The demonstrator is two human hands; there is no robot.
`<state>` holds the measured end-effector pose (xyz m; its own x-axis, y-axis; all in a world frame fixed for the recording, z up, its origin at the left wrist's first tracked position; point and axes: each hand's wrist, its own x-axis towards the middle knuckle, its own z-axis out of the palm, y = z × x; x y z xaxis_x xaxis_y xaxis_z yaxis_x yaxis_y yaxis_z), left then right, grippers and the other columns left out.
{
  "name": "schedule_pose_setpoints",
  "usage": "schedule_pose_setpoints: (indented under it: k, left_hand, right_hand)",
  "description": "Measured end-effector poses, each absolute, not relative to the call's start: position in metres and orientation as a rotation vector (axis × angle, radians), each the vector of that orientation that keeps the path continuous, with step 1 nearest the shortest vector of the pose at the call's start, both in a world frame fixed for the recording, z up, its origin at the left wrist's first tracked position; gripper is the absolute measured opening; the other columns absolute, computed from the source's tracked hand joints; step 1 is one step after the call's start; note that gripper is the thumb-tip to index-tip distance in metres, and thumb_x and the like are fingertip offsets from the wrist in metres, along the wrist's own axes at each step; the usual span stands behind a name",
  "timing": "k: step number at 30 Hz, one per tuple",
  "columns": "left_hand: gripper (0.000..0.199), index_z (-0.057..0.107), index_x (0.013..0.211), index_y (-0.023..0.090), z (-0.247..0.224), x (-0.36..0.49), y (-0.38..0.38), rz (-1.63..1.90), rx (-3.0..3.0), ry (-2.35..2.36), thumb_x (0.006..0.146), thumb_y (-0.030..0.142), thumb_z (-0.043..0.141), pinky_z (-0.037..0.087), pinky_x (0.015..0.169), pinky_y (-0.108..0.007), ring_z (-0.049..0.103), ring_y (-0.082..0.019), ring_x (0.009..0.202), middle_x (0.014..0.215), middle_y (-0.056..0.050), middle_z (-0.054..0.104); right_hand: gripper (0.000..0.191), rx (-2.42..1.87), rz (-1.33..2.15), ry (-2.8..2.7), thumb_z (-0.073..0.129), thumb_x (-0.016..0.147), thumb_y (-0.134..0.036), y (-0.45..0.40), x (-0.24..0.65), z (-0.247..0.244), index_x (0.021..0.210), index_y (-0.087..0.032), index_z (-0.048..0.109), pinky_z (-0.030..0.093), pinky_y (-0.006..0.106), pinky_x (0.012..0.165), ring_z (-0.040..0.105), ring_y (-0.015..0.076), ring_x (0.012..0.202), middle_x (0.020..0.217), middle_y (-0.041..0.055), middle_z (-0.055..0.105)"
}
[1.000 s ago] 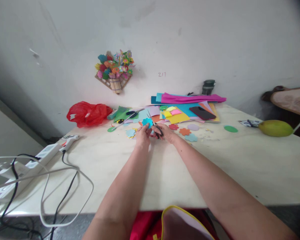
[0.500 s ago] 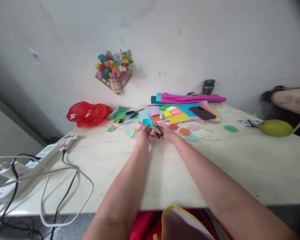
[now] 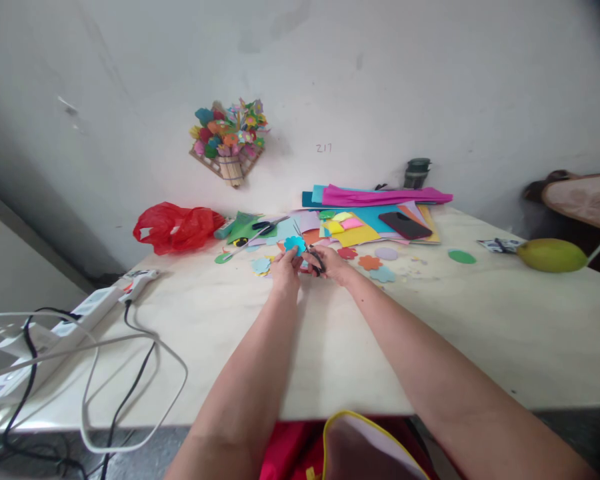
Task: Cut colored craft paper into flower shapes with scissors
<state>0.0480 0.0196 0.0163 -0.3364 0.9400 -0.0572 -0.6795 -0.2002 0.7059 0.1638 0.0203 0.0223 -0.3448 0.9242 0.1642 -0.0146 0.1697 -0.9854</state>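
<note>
Pinching blue flower (image 3: 293, 244) at its near edge, left hand (image 3: 285, 268) is likely keeping its rim exposed; right hand (image 3: 333, 263)'s fingers are clamping scissors (image 3: 321, 262) beside it.

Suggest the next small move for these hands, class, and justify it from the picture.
Probably the left hand should turn the blue scalloped piece slightly. The right hand holds the dark-handled scissors right beside it, blades seemingly apart, so a small turn could bring another stretch of edge to them.
</note>
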Motion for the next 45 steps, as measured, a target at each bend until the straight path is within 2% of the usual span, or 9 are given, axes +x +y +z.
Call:
schedule_pose_setpoints:
  k: [6, 13, 17, 24, 28, 33, 37, 45]
  left_hand:
    - [0.025, 0.052, 0.057, 0.017, 0.017, 0.048, 0.019, 1.788, 0.456, 0.787, 0.062, 0.007, 0.074, 0.047, 0.064, -0.024, 0.06, -0.011, 0.054, 0.054, 0.003, 0.058]
    - [0.022, 0.057, 0.061, 0.015, 0.015, 0.039, 0.021, 1.693, 0.516, 0.796, 0.061, 0.005, 0.076, 0.053, 0.081, -0.031, 0.066, -0.013, 0.063, 0.063, 0.0, 0.066]
    - [0.02, 0.059, 0.062, 0.015, 0.012, 0.033, 0.023, 1.623, 0.577, 0.824, 0.06, 0.006, 0.078, 0.053, 0.084, -0.034, 0.067, -0.015, 0.065, 0.063, -0.001, 0.066]
    - [0.02, 0.063, 0.065, 0.014, 0.011, 0.029, 0.022, 1.506, 0.731, 0.817, 0.055, 0.009, 0.08, 0.054, 0.08, -0.033, 0.066, -0.015, 0.064, 0.066, -0.003, 0.068]
    - [0.02, 0.066, 0.067, 0.012, 0.01, 0.028, 0.02, 1.443, 0.817, 0.812, 0.053, 0.011, 0.081, 0.056, 0.077, -0.035, 0.067, -0.017, 0.064, 0.069, -0.006, 0.07]
    - [0.023, 0.069, 0.068, 0.012, 0.008, 0.028, 0.018, 1.291, 0.947, 0.77, 0.05, 0.015, 0.084, 0.057, 0.07, -0.035, 0.068, -0.02, 0.064, 0.072, -0.009, 0.072]
    - [0.025, 0.069, 0.065, 0.012, 0.009, 0.029, 0.016, 1.209, 1.0, 0.83, 0.046, 0.013, 0.085, 0.055, 0.064, -0.032, 0.066, -0.019, 0.06, 0.069, -0.01, 0.071]
    - [0.024, 0.069, 0.063, 0.01, 0.009, 0.03, 0.017, 1.175, 1.017, 0.846, 0.045, 0.012, 0.085, 0.052, 0.063, -0.033, 0.064, -0.019, 0.057, 0.065, -0.01, 0.07]
  right_hand:
    - [0.038, -0.932, 1.314, -1.511, 0.08, 0.066, -0.044, 0.017, 0.162, 0.026, 0.071, -0.018, 0.053, 0.025, 0.018, 0.032, 0.045, 0.0082, 0.037, 0.045, -0.0048, 0.052]
    - [0.035, -0.942, 1.278, -1.503, 0.079, 0.067, -0.041, 0.022, 0.17, 0.026, 0.07, -0.017, 0.055, 0.025, 0.018, 0.032, 0.048, 0.0085, 0.038, 0.048, -0.0033, 0.054]
    - [0.038, -0.944, 1.25, -1.536, 0.08, 0.064, -0.046, 0.026, 0.18, 0.025, 0.065, -0.017, 0.055, 0.024, 0.018, 0.031, 0.049, 0.0084, 0.039, 0.05, -0.0021, 0.056]
    - [0.036, -0.925, 1.286, -1.635, 0.077, 0.066, -0.046, 0.03, 0.196, 0.024, 0.069, -0.016, 0.058, 0.026, 0.018, 0.033, 0.05, 0.0085, 0.044, 0.056, -0.0001, 0.059]
    - [0.041, -0.956, 1.219, -1.45, 0.082, 0.058, -0.041, 0.037, 0.198, 0.021, 0.083, -0.017, 0.059, 0.027, 0.017, 0.037, 0.052, 0.0096, 0.049, 0.057, -0.0034, 0.057]
    - [0.05, -0.872, 1.223, -1.321, 0.085, 0.049, -0.034, 0.042, 0.197, 0.018, 0.087, -0.018, 0.057, 0.037, 0.02, 0.047, 0.053, 0.0094, 0.055, 0.066, -0.0047, 0.058]
    - [0.045, -0.826, 1.249, -1.36, 0.08, 0.053, -0.03, 0.045, 0.198, 0.016, 0.091, -0.018, 0.059, 0.039, 0.021, 0.049, 0.053, 0.0101, 0.057, 0.069, -0.0045, 0.059]
    - [0.038, -0.754, 1.265, -1.417, 0.076, 0.052, -0.022, 0.048, 0.196, 0.014, 0.086, -0.019, 0.06, 0.041, 0.022, 0.051, 0.053, 0.0112, 0.058, 0.069, -0.0036, 0.059]
